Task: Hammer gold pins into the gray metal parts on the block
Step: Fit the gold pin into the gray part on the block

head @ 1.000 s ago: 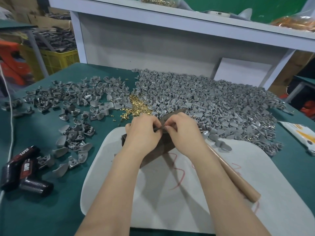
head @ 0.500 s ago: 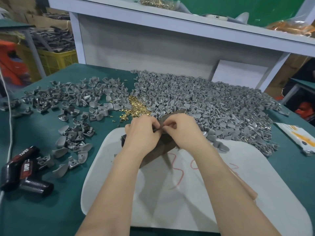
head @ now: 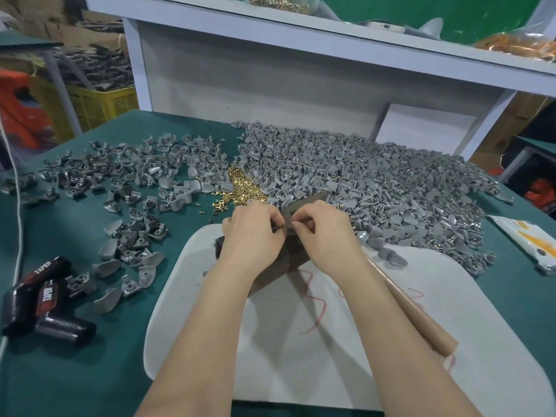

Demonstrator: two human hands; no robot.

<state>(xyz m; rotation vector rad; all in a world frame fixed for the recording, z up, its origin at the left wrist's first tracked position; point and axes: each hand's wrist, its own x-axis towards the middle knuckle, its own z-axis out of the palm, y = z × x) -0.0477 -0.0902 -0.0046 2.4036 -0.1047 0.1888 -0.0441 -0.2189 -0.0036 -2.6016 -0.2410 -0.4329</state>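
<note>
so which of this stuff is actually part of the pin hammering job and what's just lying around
In the job: left hand, right hand, both pinching a small piece atop the dark block; gold pins; gray parts pile; wooden handle; white board under the block.
Lying about: black TAPER tools; white-and-orange packet; yellow crate; white cord.

Loose gold pins (head: 244, 191) heaped between gray parts (head: 376, 188), behind dark block (head: 293, 256).

Gray parts (head: 376, 182) crowd the table (head: 186, 127) behind and left of the block (head: 296, 255). The board's (head: 301, 365) near half lies bare, with a hammer handle (head: 421, 319) crossing its right.
</note>
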